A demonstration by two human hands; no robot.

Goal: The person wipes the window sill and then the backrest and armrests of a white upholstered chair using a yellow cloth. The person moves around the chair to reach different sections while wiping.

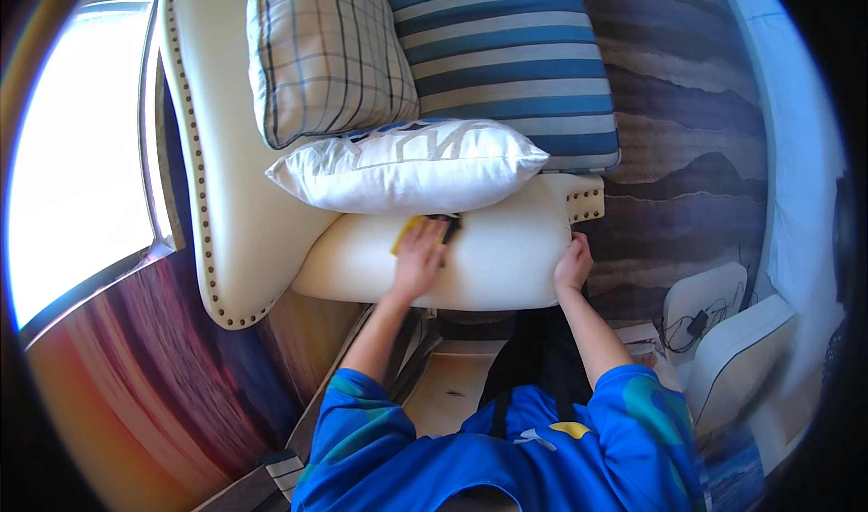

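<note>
My left hand [419,257] presses a yellow and black cloth-like item [405,235] onto the cream leather armrest [502,257] of a sofa. The item is partly hidden under my fingers, so its exact kind is unclear. With curled fingers, my right hand [575,264] grips the front end of that armrest. Just beyond my left hand, a white patterned cushion [420,173] stands on its edge against the armrest. Behind it lean a plaid cushion [332,57] and the blue-and-grey striped seat cushion [508,57].
The sofa's studded backrest [230,173] rises at the left, beside a bright window [81,166]. A wavy-patterned floor covering [685,145] lies to the right. White box-like items [739,349] with a black cable [695,322] sit at the lower right.
</note>
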